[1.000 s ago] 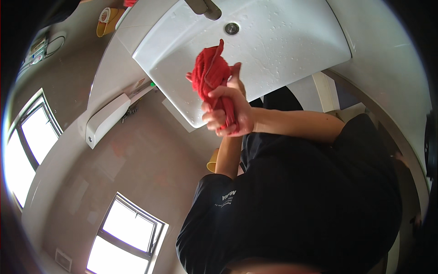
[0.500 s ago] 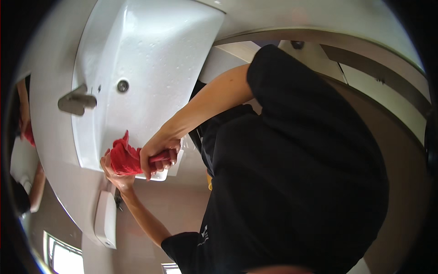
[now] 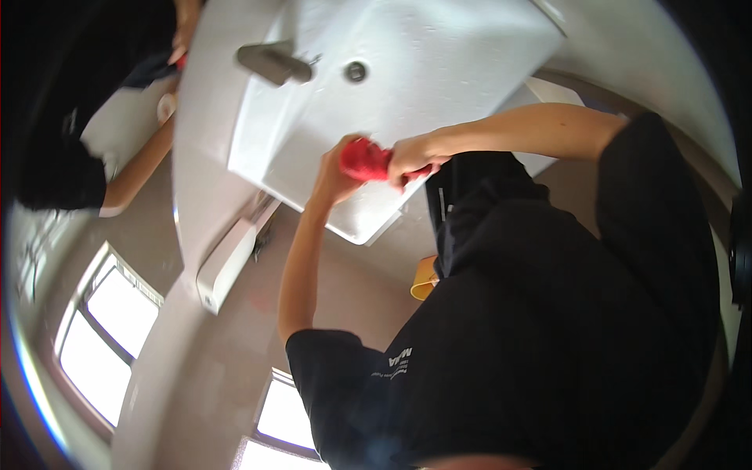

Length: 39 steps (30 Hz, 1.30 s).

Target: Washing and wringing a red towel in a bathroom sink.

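Note:
A red cloth (image 3: 365, 160) is bunched and twisted between my two hands, above the near part of a white washbasin (image 3: 313, 168). My left hand (image 3: 335, 174) is closed round the fuller, rounded end. My right hand (image 3: 410, 159) grips the narrower end close beside it, and a short red tip shows past its fingers. Both hands are clear of the basin's surface, with the cloth held between them. Water drops dot the white bowl, and its round metal drain (image 3: 356, 72) is uncovered.
A metal tap (image 3: 274, 64) stands at the basin's left edge. A white wall-mounted box (image 3: 227, 265) is at lower left, and a yellow bin (image 3: 424, 278) stands below the basin. The mirror (image 3: 129, 125) at far left reflects arms and a window.
The view has shifted, so basin and hands appear farther right and up. My hands sit nearer the drain. The cloth's loose pointed corner no longer sticks out, and the bundle looks tighter.

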Available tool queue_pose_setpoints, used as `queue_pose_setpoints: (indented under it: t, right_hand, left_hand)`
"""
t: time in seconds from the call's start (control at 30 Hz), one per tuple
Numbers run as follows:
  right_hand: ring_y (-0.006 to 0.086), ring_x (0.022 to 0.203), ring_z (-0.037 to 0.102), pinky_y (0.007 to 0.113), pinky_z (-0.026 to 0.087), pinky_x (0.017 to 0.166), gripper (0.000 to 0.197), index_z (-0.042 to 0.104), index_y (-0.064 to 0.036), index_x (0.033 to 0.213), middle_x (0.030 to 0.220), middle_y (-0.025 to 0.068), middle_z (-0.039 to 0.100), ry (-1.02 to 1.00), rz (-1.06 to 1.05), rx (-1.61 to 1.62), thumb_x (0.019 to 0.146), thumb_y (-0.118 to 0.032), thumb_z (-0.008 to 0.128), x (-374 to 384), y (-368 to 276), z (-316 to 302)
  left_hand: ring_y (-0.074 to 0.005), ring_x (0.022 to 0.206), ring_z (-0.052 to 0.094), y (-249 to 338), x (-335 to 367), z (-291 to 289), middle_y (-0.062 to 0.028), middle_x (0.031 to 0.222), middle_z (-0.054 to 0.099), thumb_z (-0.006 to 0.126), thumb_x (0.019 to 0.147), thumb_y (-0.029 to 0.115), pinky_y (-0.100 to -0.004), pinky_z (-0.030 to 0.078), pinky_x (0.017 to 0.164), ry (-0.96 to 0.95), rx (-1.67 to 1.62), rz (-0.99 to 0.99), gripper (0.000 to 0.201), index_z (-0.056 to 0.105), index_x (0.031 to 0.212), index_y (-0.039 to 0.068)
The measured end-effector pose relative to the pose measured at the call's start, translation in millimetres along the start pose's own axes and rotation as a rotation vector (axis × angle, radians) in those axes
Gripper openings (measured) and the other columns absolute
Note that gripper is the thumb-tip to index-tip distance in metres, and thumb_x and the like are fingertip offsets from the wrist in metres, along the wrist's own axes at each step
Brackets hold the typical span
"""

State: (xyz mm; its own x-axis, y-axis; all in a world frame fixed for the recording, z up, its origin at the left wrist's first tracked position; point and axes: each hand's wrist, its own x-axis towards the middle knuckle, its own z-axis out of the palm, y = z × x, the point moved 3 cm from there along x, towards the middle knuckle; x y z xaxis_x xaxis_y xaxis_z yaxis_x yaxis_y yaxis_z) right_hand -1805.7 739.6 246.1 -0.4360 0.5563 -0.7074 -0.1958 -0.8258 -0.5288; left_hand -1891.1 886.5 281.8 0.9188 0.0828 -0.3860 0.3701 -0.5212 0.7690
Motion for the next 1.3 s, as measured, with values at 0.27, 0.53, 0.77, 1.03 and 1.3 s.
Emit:
queue_pose_setpoints:
  t: [0.27,0.53,0.77,1.03,1.3]
  right_hand:
    - [0.0336,0.070,0.067,0.044,0.053,0.063,0.021,0.069,-0.0053,0.078,0.074,0.0183,0.068,0.555,-0.265,-0.851,0.063,-0.019,0.065,40,-15,-33]
    - [0.0329,0.071,0.067,0.043,0.053,0.066,0.013,0.067,-0.0110,0.076,0.072,0.0125,0.068,0.489,-0.483,-1.414,0.065,-0.017,0.063,63,-25,-75]
    - [0.0304,0.066,0.068,0.041,0.054,0.062,0.011,0.064,-0.0093,0.076,0.066,0.0131,0.066,0.454,-0.683,-1.686,0.068,-0.017,0.064,65,-39,-84]
    - [0.0298,0.065,0.067,0.042,0.055,0.060,0.017,0.061,-0.0060,0.085,0.073,0.0145,0.065,0.561,-0.817,-1.542,0.075,-0.020,0.061,55,-28,-71]
    - [0.0312,0.066,0.066,0.041,0.055,0.060,0.025,0.061,-0.0045,0.090,0.108,0.0135,0.056,0.799,-0.776,-1.258,0.073,-0.021,0.067,43,-24,-65]
  left_hand:
    - [-0.0215,0.069,0.070,-30,-7,9,-0.0119,0.079,0.068,0.071,0.065,0.005,-0.0329,0.056,0.061,-0.046,0.014,-0.440,0.037,0.059,0.099,0.000]
    - [-0.0293,0.078,0.069,-45,2,47,-0.0166,0.082,0.069,0.075,0.057,0.017,-0.0361,0.056,0.070,0.163,0.016,-0.594,0.047,0.060,0.098,-0.001]
    - [-0.0146,0.049,0.052,-43,-1,93,-0.0013,0.063,0.057,0.074,0.060,0.012,-0.0302,0.038,0.043,0.277,-0.962,-0.835,0.019,0.063,0.076,0.008]
    - [-0.0146,0.052,0.056,-41,-20,93,-0.0033,0.067,0.059,0.073,0.061,0.012,-0.0300,0.043,0.047,0.341,-0.831,-0.784,0.021,0.062,0.078,0.007]
    - [-0.0252,0.072,0.069,-19,-26,41,-0.0123,0.078,0.070,0.074,0.060,0.015,-0.0352,0.055,0.066,0.461,-0.118,-0.629,0.040,0.060,0.096,0.003]
